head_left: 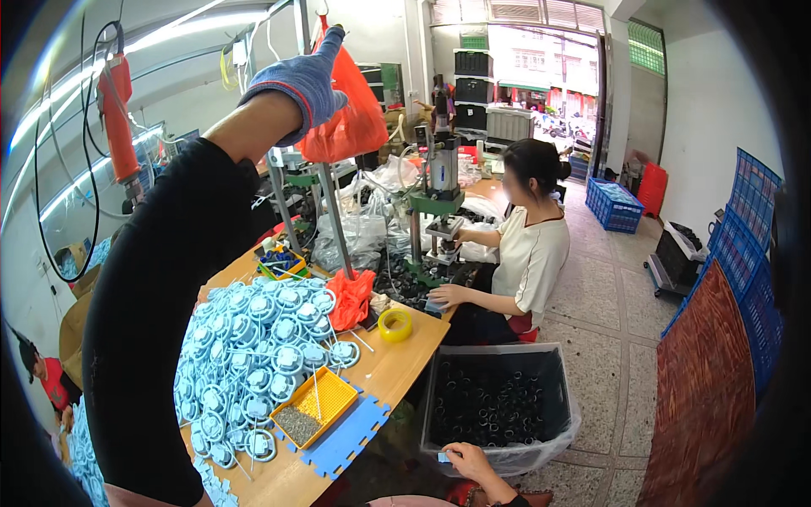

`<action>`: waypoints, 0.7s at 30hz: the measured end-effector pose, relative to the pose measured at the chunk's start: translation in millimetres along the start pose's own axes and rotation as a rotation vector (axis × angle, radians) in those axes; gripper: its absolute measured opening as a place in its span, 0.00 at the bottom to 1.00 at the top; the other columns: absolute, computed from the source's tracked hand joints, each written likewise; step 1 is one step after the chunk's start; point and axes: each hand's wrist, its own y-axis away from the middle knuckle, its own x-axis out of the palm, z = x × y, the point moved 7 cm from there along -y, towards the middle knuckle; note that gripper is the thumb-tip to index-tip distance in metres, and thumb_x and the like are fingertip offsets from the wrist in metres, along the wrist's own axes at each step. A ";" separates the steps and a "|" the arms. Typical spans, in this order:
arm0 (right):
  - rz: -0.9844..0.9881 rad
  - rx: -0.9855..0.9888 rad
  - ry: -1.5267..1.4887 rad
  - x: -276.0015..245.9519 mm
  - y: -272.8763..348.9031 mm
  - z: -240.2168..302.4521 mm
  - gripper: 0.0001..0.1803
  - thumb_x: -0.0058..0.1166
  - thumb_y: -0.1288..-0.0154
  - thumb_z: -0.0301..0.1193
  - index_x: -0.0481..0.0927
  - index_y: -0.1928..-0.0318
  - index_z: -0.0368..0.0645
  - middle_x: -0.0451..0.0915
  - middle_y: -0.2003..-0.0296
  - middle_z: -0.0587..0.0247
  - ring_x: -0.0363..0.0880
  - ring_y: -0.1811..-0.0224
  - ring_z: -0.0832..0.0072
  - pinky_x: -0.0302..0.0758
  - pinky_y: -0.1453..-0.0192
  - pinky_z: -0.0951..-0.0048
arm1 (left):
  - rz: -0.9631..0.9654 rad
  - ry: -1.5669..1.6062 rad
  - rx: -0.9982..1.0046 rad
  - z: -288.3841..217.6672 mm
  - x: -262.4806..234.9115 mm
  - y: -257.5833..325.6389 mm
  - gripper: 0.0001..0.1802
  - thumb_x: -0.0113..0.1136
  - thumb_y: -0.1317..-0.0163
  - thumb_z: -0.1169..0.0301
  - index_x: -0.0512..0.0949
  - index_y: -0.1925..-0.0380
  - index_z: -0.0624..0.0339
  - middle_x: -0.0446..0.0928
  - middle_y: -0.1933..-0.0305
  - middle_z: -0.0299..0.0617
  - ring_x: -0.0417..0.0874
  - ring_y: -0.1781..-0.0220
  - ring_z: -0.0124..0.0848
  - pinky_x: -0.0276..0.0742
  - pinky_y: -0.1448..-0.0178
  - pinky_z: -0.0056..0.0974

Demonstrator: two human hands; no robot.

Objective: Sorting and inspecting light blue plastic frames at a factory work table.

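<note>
My left hand [296,91], in a blue-grey knitted glove, is raised high beside an orange-red plastic bag [359,110] hanging from a hook. Its index finger stretches up and the thumb stands apart; the other fingers are mostly hidden, and I cannot tell whether it touches the bag. Low in the view, my bare right hand [471,463] pinches a small light-blue piece [443,457] near the rim of a lined bin [568,397]. A heap of light-blue round parts with looped cords [253,355] covers much of the wooden table [414,351].
A yellow tray [338,395] of small grains lies on a blue foam mat [359,439]. Yellow tape [394,324] sits by the table edge. A seated person [532,253] works at a press [441,177]. Blue crates [615,204] stand on the floor; a corded orange tool [116,118] hangs left.
</note>
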 end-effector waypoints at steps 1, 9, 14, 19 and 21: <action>-0.045 -0.102 0.051 10.0 -9.7 -36.0 0.11 0.52 0.39 0.33 0.84 0.60 0.44 0.80 0.73 0.59 0.80 0.76 0.73 0.75 0.67 0.72 | -0.032 -0.007 0.010 4.3 -1.9 4.2 0.49 0.61 0.44 0.53 0.42 0.28 0.41 0.79 0.58 0.60 0.81 0.55 0.54 0.74 0.47 0.49; 0.098 -0.051 0.109 32.3 -26.2 -27.0 0.12 0.52 0.39 0.38 0.84 0.61 0.49 0.81 0.68 0.55 0.80 0.63 0.59 0.75 0.57 0.63 | 0.225 0.096 0.139 33.7 83.2 131.3 0.44 0.60 0.45 0.58 0.50 0.31 0.51 0.80 0.61 0.53 0.82 0.59 0.49 0.76 0.55 0.49; 0.129 -0.129 0.181 47.3 -31.7 -18.9 0.12 0.50 0.37 0.40 0.83 0.60 0.50 0.80 0.69 0.56 0.80 0.62 0.58 0.75 0.56 0.63 | 0.611 0.202 -0.029 63.2 173.2 272.8 0.48 0.63 0.46 0.56 0.45 0.30 0.50 0.80 0.67 0.57 0.81 0.63 0.55 0.75 0.57 0.52; 0.193 -0.166 0.187 67.9 -38.4 -14.7 0.13 0.50 0.37 0.39 0.83 0.60 0.50 0.80 0.69 0.56 0.80 0.62 0.58 0.75 0.57 0.62 | 0.959 0.410 -0.374 84.9 249.5 434.1 0.49 0.61 0.45 0.52 0.44 0.30 0.49 0.79 0.62 0.62 0.81 0.59 0.57 0.76 0.54 0.51; 0.202 -0.175 0.196 71.5 -42.6 -5.7 0.13 0.51 0.38 0.39 0.84 0.60 0.49 0.80 0.69 0.55 0.80 0.62 0.58 0.75 0.57 0.63 | 1.000 0.492 -0.476 89.6 280.1 510.4 0.50 0.63 0.48 0.48 0.48 0.30 0.49 0.80 0.61 0.61 0.81 0.56 0.56 0.76 0.52 0.50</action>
